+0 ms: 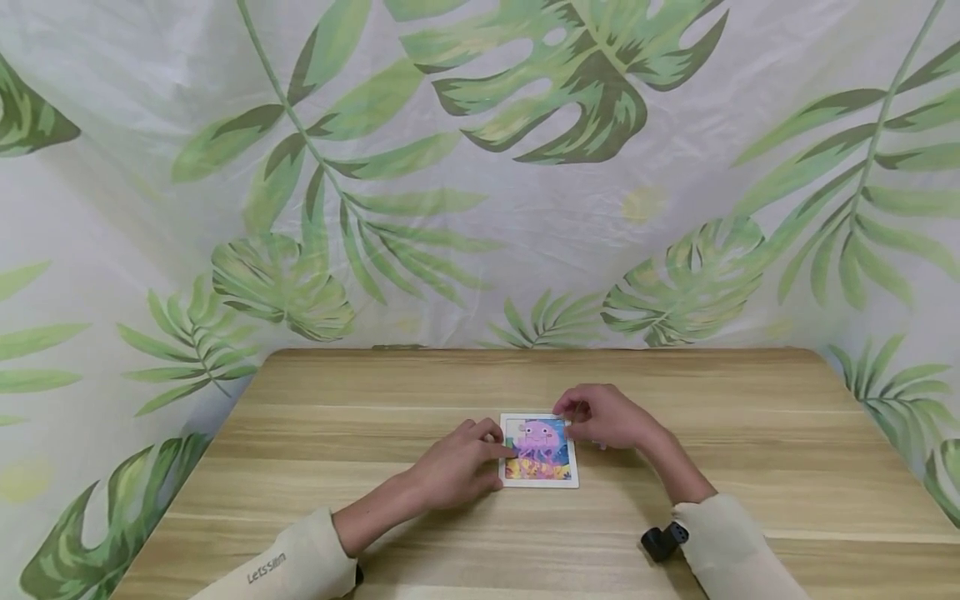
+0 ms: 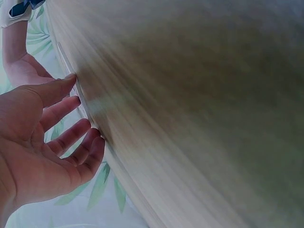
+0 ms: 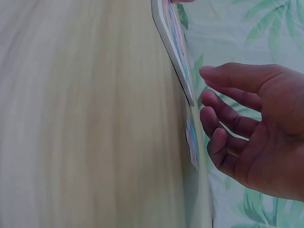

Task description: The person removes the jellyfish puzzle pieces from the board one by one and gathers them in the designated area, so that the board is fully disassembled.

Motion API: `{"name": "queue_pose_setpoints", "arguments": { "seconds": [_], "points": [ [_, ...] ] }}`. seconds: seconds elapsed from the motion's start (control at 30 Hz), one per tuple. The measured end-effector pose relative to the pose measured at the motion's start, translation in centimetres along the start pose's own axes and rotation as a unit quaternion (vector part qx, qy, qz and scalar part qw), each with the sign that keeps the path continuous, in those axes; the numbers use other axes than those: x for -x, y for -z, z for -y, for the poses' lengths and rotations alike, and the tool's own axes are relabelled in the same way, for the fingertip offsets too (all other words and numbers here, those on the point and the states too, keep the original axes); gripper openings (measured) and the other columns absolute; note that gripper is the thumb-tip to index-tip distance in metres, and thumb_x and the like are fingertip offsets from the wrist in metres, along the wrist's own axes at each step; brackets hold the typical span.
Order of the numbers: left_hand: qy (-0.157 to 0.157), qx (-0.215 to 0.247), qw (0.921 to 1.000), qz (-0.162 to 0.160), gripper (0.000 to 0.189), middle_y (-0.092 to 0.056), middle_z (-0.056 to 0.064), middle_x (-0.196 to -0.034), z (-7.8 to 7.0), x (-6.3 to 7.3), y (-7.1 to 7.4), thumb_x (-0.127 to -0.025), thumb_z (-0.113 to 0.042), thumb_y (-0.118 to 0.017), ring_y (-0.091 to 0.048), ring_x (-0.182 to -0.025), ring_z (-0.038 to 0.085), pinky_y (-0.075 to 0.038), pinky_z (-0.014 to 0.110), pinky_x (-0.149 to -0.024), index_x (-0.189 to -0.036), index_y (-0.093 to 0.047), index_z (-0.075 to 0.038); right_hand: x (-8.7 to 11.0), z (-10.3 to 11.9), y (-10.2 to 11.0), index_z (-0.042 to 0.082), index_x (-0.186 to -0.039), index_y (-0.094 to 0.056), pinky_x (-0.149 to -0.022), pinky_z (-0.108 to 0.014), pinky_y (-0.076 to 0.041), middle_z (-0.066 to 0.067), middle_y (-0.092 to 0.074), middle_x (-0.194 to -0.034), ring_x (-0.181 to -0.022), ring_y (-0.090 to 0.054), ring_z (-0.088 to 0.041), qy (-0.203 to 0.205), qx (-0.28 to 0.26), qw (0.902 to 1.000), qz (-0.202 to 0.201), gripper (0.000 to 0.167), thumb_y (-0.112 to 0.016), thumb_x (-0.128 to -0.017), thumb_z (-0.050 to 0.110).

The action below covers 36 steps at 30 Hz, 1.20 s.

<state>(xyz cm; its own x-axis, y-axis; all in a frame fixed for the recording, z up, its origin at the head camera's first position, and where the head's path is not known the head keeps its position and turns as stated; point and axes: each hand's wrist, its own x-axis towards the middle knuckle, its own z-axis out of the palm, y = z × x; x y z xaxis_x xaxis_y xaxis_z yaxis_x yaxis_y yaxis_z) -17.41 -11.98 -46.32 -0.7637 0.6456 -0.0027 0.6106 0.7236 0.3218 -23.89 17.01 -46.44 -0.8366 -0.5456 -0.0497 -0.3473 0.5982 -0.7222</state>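
A small square picture puzzle [image 1: 543, 454] in a white frame lies on the table, showing a pink jellyfish over yellow coral. Its upper left part has a pale patch. My left hand [image 1: 459, 463] is at the frame's left side, index finger stretched onto the picture and thumb by the lower left corner. Over the upper right corner, my right hand [image 1: 606, 417] hovers with loosely bent fingers. In the right wrist view nothing shows between its thumb and fingers. A loose puzzle piece [image 3: 192, 145] lies beside the frame, mostly covered by the right hand in the head view.
The wooden table [image 1: 337, 408] reaches back to a hanging cloth [image 1: 480, 250] printed with green leaves. A black device [image 1: 663, 542] sits at the right sleeve's cuff.
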Motion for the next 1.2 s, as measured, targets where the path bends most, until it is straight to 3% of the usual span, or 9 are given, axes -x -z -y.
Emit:
{"name": "queue_pose_setpoints", "arguments": {
  "seconds": [0.4, 0.63, 0.87, 1.2],
  "points": [
    [-0.007, 0.005, 1.0000, 0.000, 0.040, -0.064, 0.007, -0.131, 0.3, -0.1, -0.1, -0.095, -0.023, -0.084, -0.056, -0.111, 0.021, -0.053, 0.032, -0.090, -0.133, -0.077, -0.013, -1.7, 1.0, -2.0, 0.008, -0.114, -0.077, -0.082, -0.029, -0.051, -0.003, -0.072, -0.103, -0.091, -0.059, -0.015, 0.008, 0.024, 0.9996, 0.013, 0.022, -0.080, -0.093, 0.004],
    [-0.005, 0.013, 0.9999, -0.001, 0.042, -0.062, 0.009, -0.136, 0.2, -0.3, -0.2, -0.094, -0.024, -0.085, -0.055, -0.112, 0.021, -0.052, 0.033, -0.092, -0.133, -0.077, -0.013, -1.9, 1.4, -2.0, 0.009, -0.115, -0.077, -0.085, -0.032, -0.050, -0.003, -0.070, -0.105, -0.094, -0.059, -0.017, 0.008, 0.044, 0.9988, 0.021, 0.027, -0.083, -0.089, 0.002],
    [-0.001, 0.012, 0.9999, 0.009, 0.043, -0.063, 0.008, -0.136, 0.3, -0.4, -0.1, -0.093, -0.025, -0.086, -0.054, -0.111, 0.021, -0.052, 0.033, -0.091, -0.134, -0.076, -0.014, -1.9, 1.5, -2.0, 0.007, -0.115, -0.076, -0.083, -0.029, -0.050, -0.004, -0.071, -0.105, -0.092, -0.058, -0.017, 0.004, 0.028, 0.9993, 0.024, 0.030, -0.085, -0.087, 0.001],
    [-0.004, 0.009, 0.9999, 0.007, 0.044, -0.063, 0.008, -0.136, 0.3, -0.4, -0.1, -0.093, -0.025, -0.087, -0.056, -0.112, 0.022, -0.053, 0.033, -0.093, -0.134, -0.076, -0.013, -1.8, 1.9, -2.1, 0.007, -0.116, -0.077, -0.082, -0.028, -0.053, -0.002, -0.073, -0.103, -0.092, -0.062, -0.016, -0.008, 0.025, 0.9997, 0.004, 0.035, -0.089, -0.083, 0.001]
  ]
}}
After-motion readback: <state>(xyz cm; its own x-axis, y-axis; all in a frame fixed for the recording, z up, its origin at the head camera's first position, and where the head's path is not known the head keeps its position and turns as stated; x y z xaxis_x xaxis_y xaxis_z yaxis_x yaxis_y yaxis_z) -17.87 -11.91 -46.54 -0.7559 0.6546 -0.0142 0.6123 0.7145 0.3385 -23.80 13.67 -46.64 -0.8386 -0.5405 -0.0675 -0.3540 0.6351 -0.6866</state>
